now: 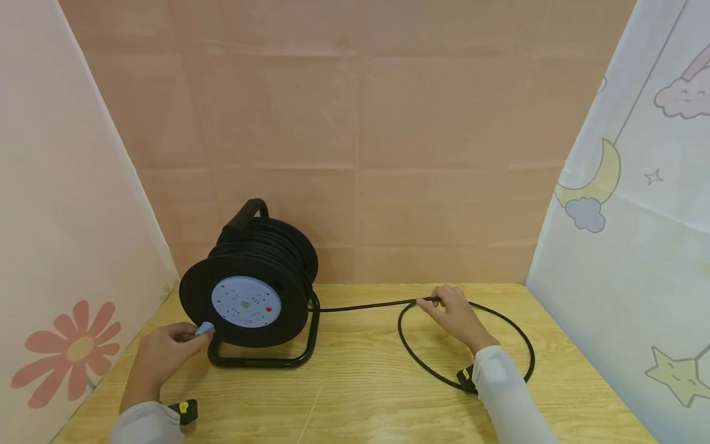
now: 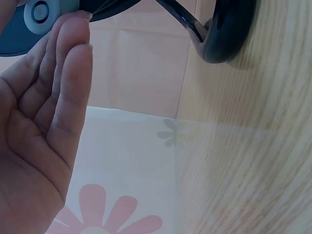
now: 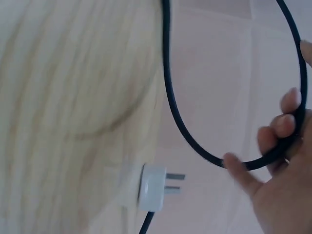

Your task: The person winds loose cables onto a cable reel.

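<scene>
A black cable reel (image 1: 246,268) with a pale round socket panel (image 1: 244,302) stands on the left of the table. My left hand (image 1: 158,357) pinches the light blue crank knob (image 1: 204,328) at the reel's lower left rim; the knob (image 2: 41,15) also shows in the left wrist view. From the reel's right side the black cable (image 1: 366,306) runs to my right hand (image 1: 457,317). That hand holds the cable (image 3: 258,162) between curled fingers and thumb. Past it, the cable bends into a wide loop (image 1: 531,351). A white plug (image 3: 153,187) with metal prongs shows in the right wrist view.
The reel stands on a black tubular frame (image 1: 261,362) and has a carrying handle (image 1: 241,222) on top. Beneath everything is a wood-grain table (image 1: 360,382). Pinkish cloth (image 1: 388,154) hangs behind, with printed white sheets on both sides.
</scene>
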Motion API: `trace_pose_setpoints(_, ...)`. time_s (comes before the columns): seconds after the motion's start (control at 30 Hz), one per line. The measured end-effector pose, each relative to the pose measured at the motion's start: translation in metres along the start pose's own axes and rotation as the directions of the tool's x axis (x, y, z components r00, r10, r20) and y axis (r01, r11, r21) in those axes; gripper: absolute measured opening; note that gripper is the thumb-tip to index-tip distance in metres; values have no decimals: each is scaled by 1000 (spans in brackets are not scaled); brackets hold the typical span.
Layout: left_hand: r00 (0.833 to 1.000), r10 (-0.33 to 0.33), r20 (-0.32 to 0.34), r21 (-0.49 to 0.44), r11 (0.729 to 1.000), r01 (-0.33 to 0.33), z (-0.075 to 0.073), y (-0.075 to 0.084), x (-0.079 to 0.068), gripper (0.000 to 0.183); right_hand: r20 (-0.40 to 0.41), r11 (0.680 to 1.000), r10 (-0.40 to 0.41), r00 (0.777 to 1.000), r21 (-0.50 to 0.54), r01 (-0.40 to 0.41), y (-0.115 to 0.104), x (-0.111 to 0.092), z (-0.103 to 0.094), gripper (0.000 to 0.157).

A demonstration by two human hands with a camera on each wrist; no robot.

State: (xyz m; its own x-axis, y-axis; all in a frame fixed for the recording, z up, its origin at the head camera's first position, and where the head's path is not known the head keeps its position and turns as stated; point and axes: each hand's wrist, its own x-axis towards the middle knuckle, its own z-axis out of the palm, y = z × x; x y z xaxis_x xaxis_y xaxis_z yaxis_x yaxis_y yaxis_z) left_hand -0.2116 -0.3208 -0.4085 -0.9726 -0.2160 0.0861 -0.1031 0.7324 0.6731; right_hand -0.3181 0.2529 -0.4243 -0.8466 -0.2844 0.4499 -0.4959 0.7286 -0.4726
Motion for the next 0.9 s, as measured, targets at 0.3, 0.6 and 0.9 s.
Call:
trace_pose_setpoints(0.3, 980, -22, -199, -41, 999, 14, 0, 5, -7, 61, -126, 984, -177, 976, -59, 170, -22, 17, -5, 17)
trace_pose_setpoints(0.6, 908, -78, -413, -151, 988, 17, -1, 21, -11, 55, -58, 980, -147, 987, -142, 138, -36, 22, 6, 19)
trace_pose_setpoints(0.9, 907, -151, -393, -297, 954, 30, -9, 32, -13, 54, -131, 1000, 3, 991, -28, -6, -35, 16, 16, 33)
